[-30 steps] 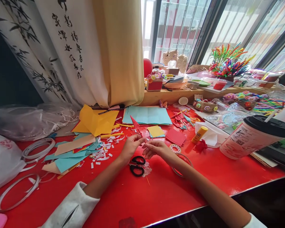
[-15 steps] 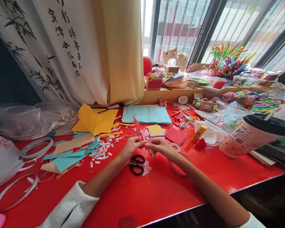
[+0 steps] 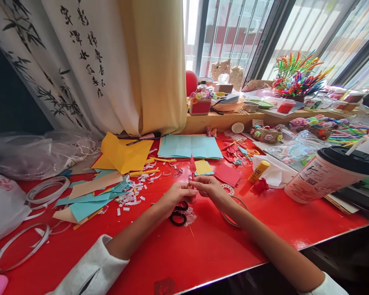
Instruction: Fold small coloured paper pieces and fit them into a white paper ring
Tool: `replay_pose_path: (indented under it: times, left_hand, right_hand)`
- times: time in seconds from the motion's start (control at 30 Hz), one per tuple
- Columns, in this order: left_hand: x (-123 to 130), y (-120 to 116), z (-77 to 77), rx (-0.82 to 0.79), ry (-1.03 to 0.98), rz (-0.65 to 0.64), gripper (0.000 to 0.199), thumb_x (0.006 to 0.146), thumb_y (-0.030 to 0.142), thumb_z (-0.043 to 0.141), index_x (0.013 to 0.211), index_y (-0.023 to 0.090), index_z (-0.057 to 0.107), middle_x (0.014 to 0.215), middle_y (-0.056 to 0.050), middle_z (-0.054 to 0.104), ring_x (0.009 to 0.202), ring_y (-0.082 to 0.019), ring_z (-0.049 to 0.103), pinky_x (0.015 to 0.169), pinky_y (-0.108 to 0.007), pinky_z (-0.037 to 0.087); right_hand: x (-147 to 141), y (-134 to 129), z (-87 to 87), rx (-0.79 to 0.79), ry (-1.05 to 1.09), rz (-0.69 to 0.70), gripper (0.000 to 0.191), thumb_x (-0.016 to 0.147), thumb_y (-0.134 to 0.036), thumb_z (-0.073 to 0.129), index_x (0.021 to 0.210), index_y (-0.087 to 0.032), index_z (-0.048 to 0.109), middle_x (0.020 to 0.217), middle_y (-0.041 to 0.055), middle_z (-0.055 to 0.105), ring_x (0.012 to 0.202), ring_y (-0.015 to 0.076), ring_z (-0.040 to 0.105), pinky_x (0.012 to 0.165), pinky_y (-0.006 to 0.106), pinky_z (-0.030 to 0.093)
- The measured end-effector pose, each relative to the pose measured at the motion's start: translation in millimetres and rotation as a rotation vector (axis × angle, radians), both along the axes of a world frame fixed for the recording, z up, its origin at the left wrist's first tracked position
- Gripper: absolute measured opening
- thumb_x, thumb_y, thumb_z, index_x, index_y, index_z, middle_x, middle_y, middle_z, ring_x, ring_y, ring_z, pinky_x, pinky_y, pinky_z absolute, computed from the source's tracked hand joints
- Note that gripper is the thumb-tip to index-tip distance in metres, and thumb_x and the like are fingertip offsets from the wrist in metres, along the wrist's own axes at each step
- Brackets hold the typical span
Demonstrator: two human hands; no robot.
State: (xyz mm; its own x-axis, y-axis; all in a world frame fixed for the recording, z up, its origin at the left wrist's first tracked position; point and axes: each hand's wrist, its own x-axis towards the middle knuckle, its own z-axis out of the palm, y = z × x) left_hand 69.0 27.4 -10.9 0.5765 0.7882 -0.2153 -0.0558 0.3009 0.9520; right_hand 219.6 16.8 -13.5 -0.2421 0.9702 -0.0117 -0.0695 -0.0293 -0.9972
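1. Red folded paper (image 3: pixel 192 165): held beyond the scissors (image 3: pixel 177 212); fingertips of left hand (image 3: pixel 176 197) and right hand (image 3: pixel 209 189) appear to pinch its near end.
2. Uneven finger pressure could crease or tear it.
3. Left hand, partly over the scissors, could knock them if lowered.

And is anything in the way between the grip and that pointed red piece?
Nothing visible: the left grip and right grip meet at the base of the pointed red piece. The scissors lie on the table below, not between.
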Motion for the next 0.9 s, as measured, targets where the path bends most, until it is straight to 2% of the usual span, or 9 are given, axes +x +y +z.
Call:
replay_pose_path:
  times: [0.13,0.33,0.47,0.53,0.63,0.7,0.77,0.83,0.9]
  left_hand:
    - [-1,-2,3.7,-0.048,-0.080,0.001,0.015,0.059,0.021,0.066,0.067,0.009,0.063,0.056,-0.002,0.056,0.051,-0.010,0.052,0.052,-0.023,0.036]
    - [-1,-1,5.0,0.095,0.006,-0.102,0.022,0.067,0.032,0.065,0.077,0.012,0.067,0.071,-0.005,0.062,0.063,-0.011,0.053,0.059,-0.024,0.040]
    - [-1,-2,4.9,0.024,-0.056,-0.078,0.016,0.065,0.026,0.065,0.071,0.012,0.068,0.062,-0.004,0.060,0.057,-0.011,0.051,0.057,-0.025,0.037]
    - [-1,-5,7.2,0.004,-0.098,-0.063,0.011,0.061,0.021,0.066,0.066,0.011,0.067,0.056,-0.003,0.059,0.055,-0.011,0.051,0.057,-0.026,0.037]
    - [-1,-12,13.6,0.018,-0.170,-0.153,0.010,0.063,0.021,0.064,0.061,0.011,0.065,0.055,-0.003,0.058,0.056,-0.013,0.052,0.061,-0.027,0.038]
    - [0,-16,18.6,0.084,-0.175,-0.240,0.015,0.069,0.027,0.062,0.064,0.012,0.063,0.062,-0.005,0.060,0.061,-0.013,0.054,0.064,-0.028,0.040]
    - [1,-18,22.4,0.243,-0.122,-0.218,0.018,0.071,0.030,0.063,0.077,0.014,0.060,0.078,-0.005,0.061,0.071,-0.014,0.055,0.068,-0.027,0.041]
    - [2,-20,23.8,0.445,-0.042,-0.076,0.032,0.067,0.031,0.068,0.091,0.017,0.054,0.088,-0.004,0.057,0.078,-0.013,0.053,0.072,-0.026,0.042]
    - [4,-21,22.6,0.619,0.075,0.084,0.037,0.067,0.033,0.069,0.095,0.019,0.048,0.086,-0.002,0.055,0.077,-0.013,0.052,0.071,-0.026,0.043]
  right_hand:
    - [-2,-4,2.8,0.057,-0.019,0.003,0.030,0.070,-0.041,0.065,0.064,-0.015,0.053,0.051,-0.0053,0.040,0.046,0.0050,0.030,0.044,0.022,0.017]
    - [-2,-5,4.6,0.063,-0.014,0.007,0.027,0.073,-0.039,0.062,0.065,-0.015,0.053,0.051,-0.0044,0.044,0.044,0.0053,0.034,0.043,0.022,0.020]
    - [-2,-6,5.1,0.032,0.023,0.026,0.027,0.071,-0.037,0.065,0.064,-0.015,0.052,0.052,-0.0052,0.041,0.044,0.0044,0.031,0.043,0.022,0.019]
    - [-1,-9,6.6,0.026,0.070,0.063,0.027,0.072,-0.035,0.065,0.063,-0.015,0.050,0.052,-0.0050,0.042,0.043,0.0049,0.034,0.044,0.022,0.020]
    - [0,-14,11.0,0.014,0.129,0.135,0.029,0.070,-0.034,0.067,0.059,-0.016,0.047,0.050,-0.0042,0.045,0.041,0.0063,0.040,0.042,0.022,0.021]
    - [3,-15,14.6,0.016,0.163,0.140,0.029,0.067,-0.035,0.069,0.059,-0.017,0.047,0.049,-0.0046,0.044,0.039,0.0063,0.038,0.040,0.022,0.020]
    - [5,-14,17.8,0.042,0.218,0.058,0.027,0.068,-0.035,0.068,0.061,-0.018,0.049,0.046,-0.0059,0.039,0.039,0.0060,0.034,0.041,0.023,0.021]
    - [6,-11,19.6,0.072,0.276,-0.078,0.026,0.070,-0.033,0.067,0.062,-0.018,0.048,0.046,-0.0072,0.033,0.041,0.0054,0.029,0.043,0.023,0.022]
    - [5,-9,19.9,0.090,0.295,-0.179,0.027,0.071,-0.032,0.067,0.061,-0.018,0.046,0.048,-0.0075,0.029,0.043,0.0050,0.023,0.044,0.023,0.020]
